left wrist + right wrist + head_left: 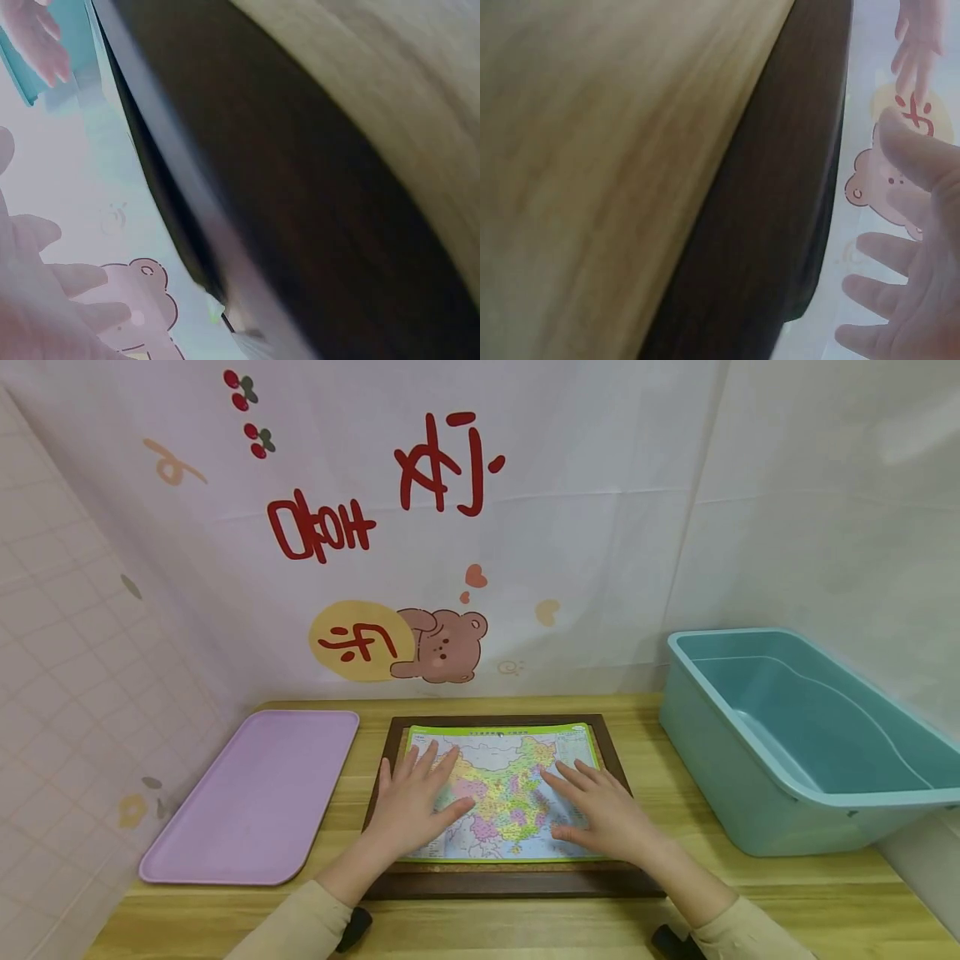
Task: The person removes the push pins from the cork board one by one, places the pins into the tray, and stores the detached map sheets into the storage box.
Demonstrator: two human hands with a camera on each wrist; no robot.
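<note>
A colourful map sheet [517, 777] with a green border lies inside a dark brown wooden frame [495, 885], whose cork-like backing shows along the bottom. Over the map's left part is my left hand [412, 802], its fingers spread and holding nothing. My right hand [607, 814] overlaps the map's right part, also with spread fingers and nothing in it. In the left wrist view, the left hand [37, 292] shows beside the frame's dark edge [262, 165]. The right wrist view has the right hand [930, 292] with its fingers apart, to the right of the frame's side [757, 172].
A flat purple tray [255, 802] lies left of the frame on the wood-grain table [555, 931]. To the right stands a deep teal bin [750, 810]. Behind them rises a wall covering [600, 568] printed with a bear and red characters.
</note>
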